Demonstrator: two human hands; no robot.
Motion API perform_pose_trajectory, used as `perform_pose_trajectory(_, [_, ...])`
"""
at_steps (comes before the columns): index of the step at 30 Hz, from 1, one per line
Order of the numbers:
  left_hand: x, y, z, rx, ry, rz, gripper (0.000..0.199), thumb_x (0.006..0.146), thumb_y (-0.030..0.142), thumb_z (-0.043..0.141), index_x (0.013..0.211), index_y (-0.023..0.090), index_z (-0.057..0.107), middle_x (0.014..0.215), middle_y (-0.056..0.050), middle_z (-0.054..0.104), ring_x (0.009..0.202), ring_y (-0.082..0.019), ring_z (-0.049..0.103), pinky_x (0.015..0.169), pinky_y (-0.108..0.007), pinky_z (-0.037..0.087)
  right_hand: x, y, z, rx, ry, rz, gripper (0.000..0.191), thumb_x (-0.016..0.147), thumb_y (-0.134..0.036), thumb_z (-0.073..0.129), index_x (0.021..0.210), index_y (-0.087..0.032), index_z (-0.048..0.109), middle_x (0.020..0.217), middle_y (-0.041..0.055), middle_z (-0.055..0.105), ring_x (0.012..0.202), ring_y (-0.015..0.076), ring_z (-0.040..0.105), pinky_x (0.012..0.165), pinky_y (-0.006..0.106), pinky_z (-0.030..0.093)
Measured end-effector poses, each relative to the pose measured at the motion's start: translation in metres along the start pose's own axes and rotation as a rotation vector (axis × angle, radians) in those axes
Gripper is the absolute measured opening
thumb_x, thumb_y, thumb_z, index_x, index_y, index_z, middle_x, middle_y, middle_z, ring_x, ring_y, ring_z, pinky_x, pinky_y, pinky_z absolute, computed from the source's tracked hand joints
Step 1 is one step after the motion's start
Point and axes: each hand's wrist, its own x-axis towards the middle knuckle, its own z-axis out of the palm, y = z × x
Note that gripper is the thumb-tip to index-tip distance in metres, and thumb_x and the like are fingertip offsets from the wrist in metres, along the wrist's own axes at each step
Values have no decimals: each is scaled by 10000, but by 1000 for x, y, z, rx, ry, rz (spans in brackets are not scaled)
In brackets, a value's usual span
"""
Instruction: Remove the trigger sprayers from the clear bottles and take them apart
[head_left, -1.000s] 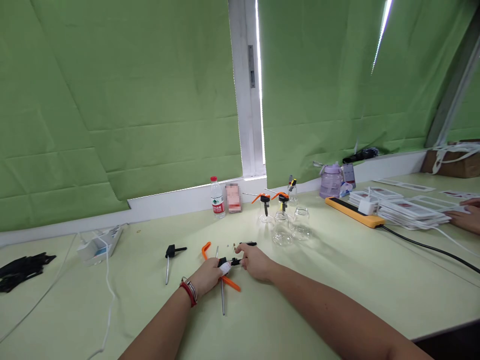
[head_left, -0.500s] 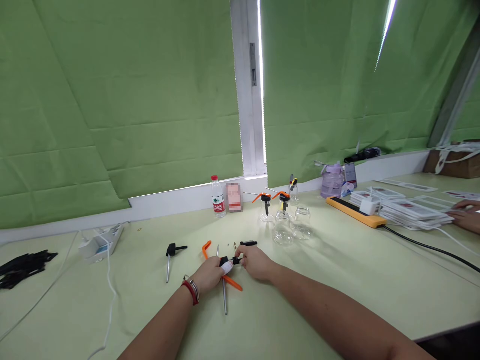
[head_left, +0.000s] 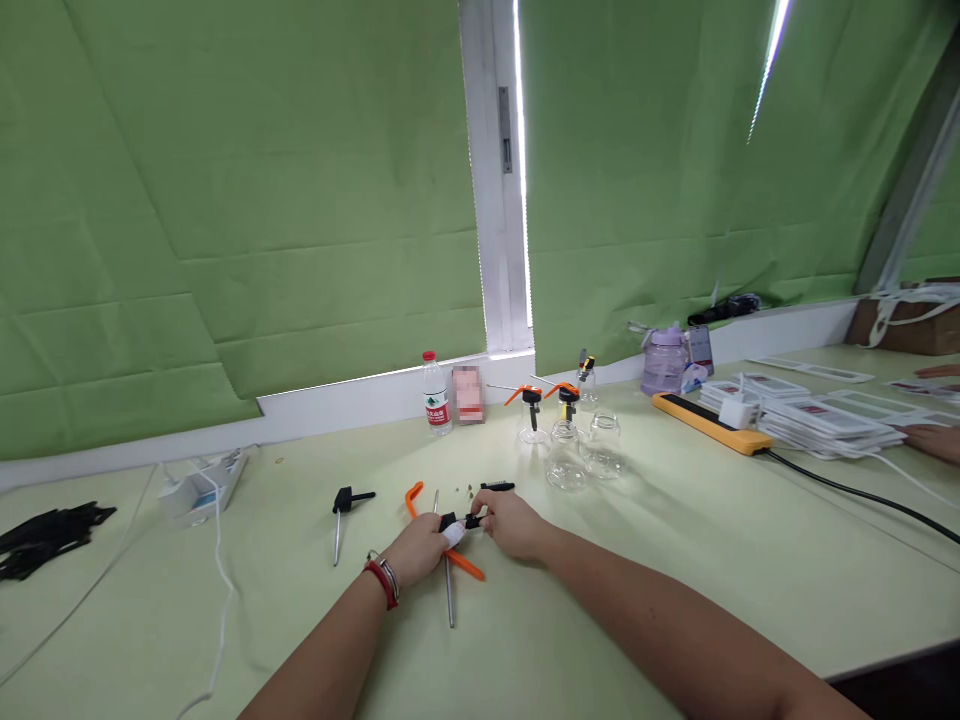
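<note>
My left hand is closed around a black plastic part, with a white piece, perhaps tissue, by its fingertips. Against its right side, my right hand pinches a small black piece between thumb and fingers. An orange lever and a metal rod stick out below my left hand. Beyond it lies another orange bent lever. Just past my right fingers is a black ridged strip, with tiny brass-coloured bits beside it. A black head with a metal rod lies farther left.
Glass jars stand ahead, some carrying black heads with orange levers. A water bottle is at the back. To the right are an orange power strip, stacked white frames and another person's hand. Black strips lie left.
My hands stay almost in place, with the white piece shifting slightly at my left fingertips. The other person's hands at the right edge have moved apart.
</note>
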Motion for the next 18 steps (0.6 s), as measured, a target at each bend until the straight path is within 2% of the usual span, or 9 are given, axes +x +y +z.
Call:
perform_pose_trajectory(9, [0,3,0,9,25,-24,479,745,665,407,613,205,385,548,38,370,512,-117,311,519,-275,241,1,1,1,-15,16,-5,208,787,-105,500,957,-193,584,682,-8,539,607,108,461,575,229,273])
perform_pose_trajectory(13, [0,2,1,13,30,-35,484,742,670,409,620,202,402,543,38,383,505,-115,325,518,-274,248,2,1,1,-4,28,-10,264,781,-109,510,1021,-206,563,692,-11,544,617,111,474,581,227,284])
perform_pose_trajectory(18, [0,2,0,12,30,-43,479,734,664,417,625,198,434,539,39,390,506,-118,342,528,-276,266,0,1,0,-8,15,2,202,788,-118,495,952,-199,582,683,-11,540,605,105,466,579,226,292])
